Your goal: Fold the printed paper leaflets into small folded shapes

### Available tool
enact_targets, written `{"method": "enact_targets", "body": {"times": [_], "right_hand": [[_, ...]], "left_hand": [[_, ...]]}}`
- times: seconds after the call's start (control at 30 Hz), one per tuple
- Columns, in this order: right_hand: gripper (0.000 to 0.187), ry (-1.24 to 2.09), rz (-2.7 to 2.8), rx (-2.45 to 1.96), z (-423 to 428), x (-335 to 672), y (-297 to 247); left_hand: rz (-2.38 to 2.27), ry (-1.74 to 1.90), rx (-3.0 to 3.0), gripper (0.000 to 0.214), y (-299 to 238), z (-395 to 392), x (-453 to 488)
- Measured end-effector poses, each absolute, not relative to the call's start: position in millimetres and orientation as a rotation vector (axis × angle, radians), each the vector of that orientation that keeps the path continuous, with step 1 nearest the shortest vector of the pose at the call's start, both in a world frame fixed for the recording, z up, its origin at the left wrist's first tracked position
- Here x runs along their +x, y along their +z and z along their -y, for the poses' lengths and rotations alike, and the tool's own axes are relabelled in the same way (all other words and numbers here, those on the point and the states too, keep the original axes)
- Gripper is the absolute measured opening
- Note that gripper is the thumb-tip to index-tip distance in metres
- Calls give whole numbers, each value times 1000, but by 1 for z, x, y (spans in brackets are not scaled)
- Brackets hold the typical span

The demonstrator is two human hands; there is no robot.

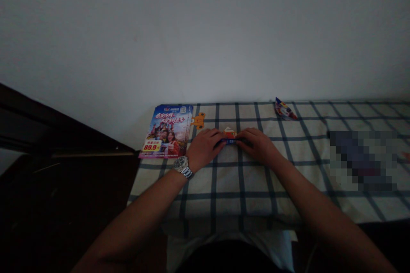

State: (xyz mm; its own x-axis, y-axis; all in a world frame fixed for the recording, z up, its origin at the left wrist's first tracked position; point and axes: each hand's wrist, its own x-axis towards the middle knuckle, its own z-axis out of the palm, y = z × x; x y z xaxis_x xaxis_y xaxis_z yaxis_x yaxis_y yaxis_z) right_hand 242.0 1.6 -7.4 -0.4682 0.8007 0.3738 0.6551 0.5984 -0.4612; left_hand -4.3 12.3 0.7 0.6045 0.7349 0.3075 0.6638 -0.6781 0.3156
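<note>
Between my two hands lies a small piece of folded paper [229, 135], blue along its near edge with a pale peak and red and yellow print above. My left hand [206, 147], with a metal watch [183, 166] on its wrist, grips the paper's left end with bent fingers. At the other end, my right hand [256, 144] has its fingers pressed together on the paper. Fingers cover both ends of it. Left of my left hand sits a stack of printed flyers [165, 132] in blue and pink.
A checked cloth [198, 183] covers the table, which meets a pale wall [205, 34] at the back. Toward the back right stands another folded paper piece [285, 109]. A pixelated dark object [358, 158] lies at right. Part of a bear figure [199, 120] shows beside the flyers.
</note>
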Motion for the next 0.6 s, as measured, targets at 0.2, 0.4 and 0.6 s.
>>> {"method": "enact_targets", "body": {"times": [0.2,0.4,0.6], "right_hand": [[9,342,2224,-1205,-4,238,-8],[9,341,2191,-1242,-7,233,-10],[9,329,2186,-1246,-8,232,-12]], "left_hand": [[-1215,631,2643,25,1,-12,-2],[-1262,645,2628,24,1,-12,1],[-1252,639,2662,24,-2,-13,1]]}}
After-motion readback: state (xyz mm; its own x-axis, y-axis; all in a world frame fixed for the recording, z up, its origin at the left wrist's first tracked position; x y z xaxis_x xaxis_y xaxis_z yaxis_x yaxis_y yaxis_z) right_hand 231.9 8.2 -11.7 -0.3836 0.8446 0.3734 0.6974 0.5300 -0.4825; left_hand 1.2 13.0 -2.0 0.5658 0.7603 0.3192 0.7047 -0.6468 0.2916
